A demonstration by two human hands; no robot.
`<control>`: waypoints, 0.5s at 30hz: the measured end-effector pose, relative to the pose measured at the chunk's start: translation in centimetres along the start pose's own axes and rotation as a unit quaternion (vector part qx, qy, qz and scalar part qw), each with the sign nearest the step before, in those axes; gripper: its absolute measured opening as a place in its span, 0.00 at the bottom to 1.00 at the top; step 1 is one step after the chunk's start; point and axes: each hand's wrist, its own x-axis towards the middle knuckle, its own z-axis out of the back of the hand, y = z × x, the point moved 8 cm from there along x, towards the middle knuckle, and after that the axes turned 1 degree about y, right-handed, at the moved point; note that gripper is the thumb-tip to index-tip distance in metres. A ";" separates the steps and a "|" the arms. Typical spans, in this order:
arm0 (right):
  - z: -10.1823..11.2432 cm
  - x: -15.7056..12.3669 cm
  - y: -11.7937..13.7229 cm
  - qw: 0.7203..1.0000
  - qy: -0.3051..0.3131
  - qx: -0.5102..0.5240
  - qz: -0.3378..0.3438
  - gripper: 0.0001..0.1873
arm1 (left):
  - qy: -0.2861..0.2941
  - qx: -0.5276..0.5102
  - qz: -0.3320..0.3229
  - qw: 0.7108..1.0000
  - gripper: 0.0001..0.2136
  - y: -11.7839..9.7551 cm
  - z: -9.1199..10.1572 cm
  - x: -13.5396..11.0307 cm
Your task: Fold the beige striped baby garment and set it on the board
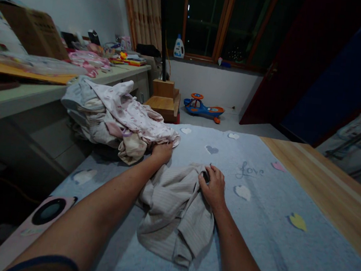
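A crumpled beige striped garment (pixel 175 211) lies on the blue bedcover (pixel 253 240), right between my forearms. My right hand (pixel 213 187) is closed on its upper edge, with the fingers gathering the cloth. My left hand (pixel 162 153) sits at the near edge of a heap of folded and loose clothes (pixel 106 113), its fingers down against a white garment with a pink print (pixel 131 111). Whether those fingers grip the cloth or only rest there, I cannot tell. The heap's lower layers are partly hidden.
The bedcover carries heart shapes and the word "love". A wooden bed frame (pixel 325 188) runs along the right. At left stands a cluttered desk (pixel 27 95). Beyond the bed are a blue ride-on toy car (pixel 204 108), a wooden step stool (pixel 163 99) and a dark red door (pixel 289 65).
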 end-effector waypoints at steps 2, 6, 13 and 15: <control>0.0 0.0 0.0 1.000 0.003 -0.002 -0.002 0.23 | 0.007 0.005 -0.011 1.000 0.23 -0.7 0.4 -0.6; 0.0 0.1 0.1 1.000 0.002 -0.005 -0.004 0.22 | 0.008 -0.005 -0.070 0.998 0.19 -2.7 1.2 -1.2; 0.0 -0.1 0.3 1.000 -0.004 -0.008 -0.001 0.21 | 0.039 -0.050 -0.116 0.991 0.19 -3.1 0.4 1.0; 0.1 -0.1 0.3 1.000 -0.005 -0.007 -0.002 0.21 | 0.039 -0.066 -0.095 0.993 0.20 -2.1 0.0 1.7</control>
